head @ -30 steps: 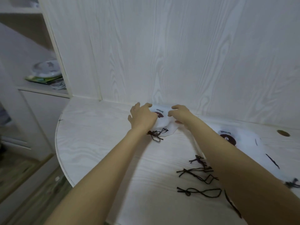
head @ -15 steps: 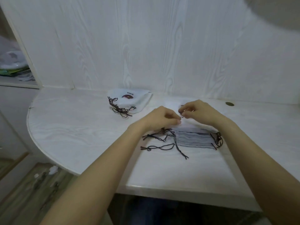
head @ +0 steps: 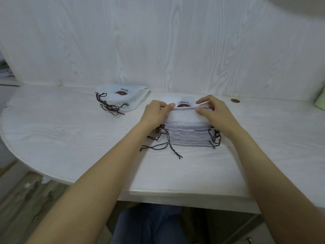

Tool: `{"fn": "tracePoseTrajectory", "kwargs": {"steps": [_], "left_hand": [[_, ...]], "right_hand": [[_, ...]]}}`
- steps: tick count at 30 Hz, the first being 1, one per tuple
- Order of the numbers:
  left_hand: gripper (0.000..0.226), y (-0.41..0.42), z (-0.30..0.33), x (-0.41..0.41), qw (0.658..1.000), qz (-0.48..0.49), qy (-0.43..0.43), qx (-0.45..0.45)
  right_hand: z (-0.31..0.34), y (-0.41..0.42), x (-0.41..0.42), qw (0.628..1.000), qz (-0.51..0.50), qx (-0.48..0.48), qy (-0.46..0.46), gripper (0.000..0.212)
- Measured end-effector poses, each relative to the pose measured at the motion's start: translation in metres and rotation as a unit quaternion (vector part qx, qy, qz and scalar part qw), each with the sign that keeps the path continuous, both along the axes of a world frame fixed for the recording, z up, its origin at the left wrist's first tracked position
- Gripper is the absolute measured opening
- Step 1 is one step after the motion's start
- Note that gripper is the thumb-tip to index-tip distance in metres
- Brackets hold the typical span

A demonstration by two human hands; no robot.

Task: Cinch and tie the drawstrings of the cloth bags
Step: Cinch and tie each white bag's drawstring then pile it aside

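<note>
On the white table (head: pixel 70 141), against the back wall, a stack of flat cloth bags (head: pixel 189 136) lies with loose dark drawstrings (head: pixel 164 138) trailing from both sides. The left hand (head: pixel 154 114) and right hand (head: pixel 213 111) each pinch the upper edge of the top bag (head: pixel 182 114) between thumb and fingers, lifting it slightly. Risk: a pinch too deep would take two layers at once. Tangled cords could drag the stack askew. A finished pile (head: pixel 123 99) lies to the left, well apart.
</note>
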State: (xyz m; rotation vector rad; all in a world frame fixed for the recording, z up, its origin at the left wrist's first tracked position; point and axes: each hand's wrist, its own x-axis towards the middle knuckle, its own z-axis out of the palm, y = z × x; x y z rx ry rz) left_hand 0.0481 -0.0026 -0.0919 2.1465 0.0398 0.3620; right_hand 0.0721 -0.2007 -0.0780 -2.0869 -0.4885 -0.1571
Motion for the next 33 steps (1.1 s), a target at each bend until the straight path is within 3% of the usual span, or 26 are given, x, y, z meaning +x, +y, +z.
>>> {"fn": "tracePoseTrajectory", "kwargs": {"steps": [3, 8, 13, 17, 21, 26, 33], "left_hand": [[0.030, -0.004, -0.013, 0.010, 0.997, 0.042, -0.046, -0.044], [0.010, -0.004, -0.019, 0.011, 0.988, 0.002, -0.096, -0.124], [0.033, -0.005, -0.020, 0.008, 0.980, 0.002, -0.113, -0.164], [0.025, -0.005, -0.028, 0.012, 0.984, 0.041, -0.138, -0.102], [0.025, -0.004, -0.029, 0.013, 0.980, 0.030, -0.126, -0.149], [0.024, -0.001, -0.029, 0.012, 0.959, 0.051, -0.102, -0.260], [0.024, 0.002, -0.033, 0.016, 0.963, 0.102, -0.100, -0.229]], "right_hand": [[-0.007, -0.002, 0.007, 0.996, -0.028, 0.056, -0.060, 0.012], [-0.015, -0.004, 0.012, 0.991, -0.070, 0.070, -0.093, 0.008], [-0.018, -0.004, 0.012, 0.986, -0.114, 0.041, -0.114, 0.005], [-0.018, -0.002, 0.008, 0.984, -0.128, 0.043, -0.113, 0.012], [-0.018, -0.003, 0.004, 0.982, -0.137, 0.088, -0.100, 0.019], [-0.019, -0.005, 0.002, 0.976, -0.162, 0.117, -0.091, 0.006], [-0.019, -0.002, 0.002, 0.970, -0.179, 0.138, -0.089, 0.009]]}}
